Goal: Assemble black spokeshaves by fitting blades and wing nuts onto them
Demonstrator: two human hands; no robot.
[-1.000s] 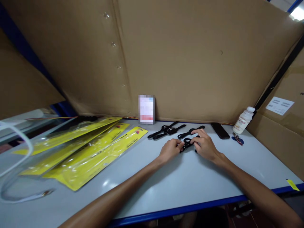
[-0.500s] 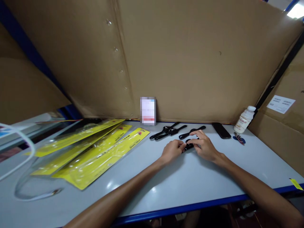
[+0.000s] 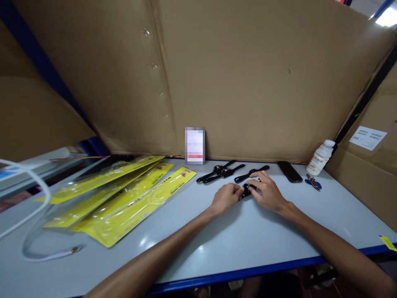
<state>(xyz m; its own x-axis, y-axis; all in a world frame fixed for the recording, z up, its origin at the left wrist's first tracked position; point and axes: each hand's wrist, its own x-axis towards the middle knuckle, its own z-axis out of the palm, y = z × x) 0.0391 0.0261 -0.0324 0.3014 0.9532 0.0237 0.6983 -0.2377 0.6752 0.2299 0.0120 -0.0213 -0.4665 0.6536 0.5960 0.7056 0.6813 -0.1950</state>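
A black spokeshave [image 3: 247,190] lies low over the table between my two hands, mostly covered by the fingers. My left hand [image 3: 227,196] is closed on its left end, thumb and fingers pressed together. At its other side my right hand [image 3: 268,190] pinches it with curled fingers, and the forefinger is raised and bent. Just behind the hands rests another black spokeshave [image 3: 240,179]. Two more spokeshaves [image 3: 208,178] lie side by side to the left of that one.
Several yellow blister packages [image 3: 149,203] overlap on the left, near a white cable [image 3: 46,258]. A phone [image 3: 195,145] leans against the cardboard wall [image 3: 235,82]. A dark phone [image 3: 290,171], a white bottle [image 3: 321,159] and a blue keyring [image 3: 313,182] are at the right.
My right fingers have shifted slightly off the spokeshave's middle, so more of its black body shows. My left hand keeps its grip. The view has moved a little.
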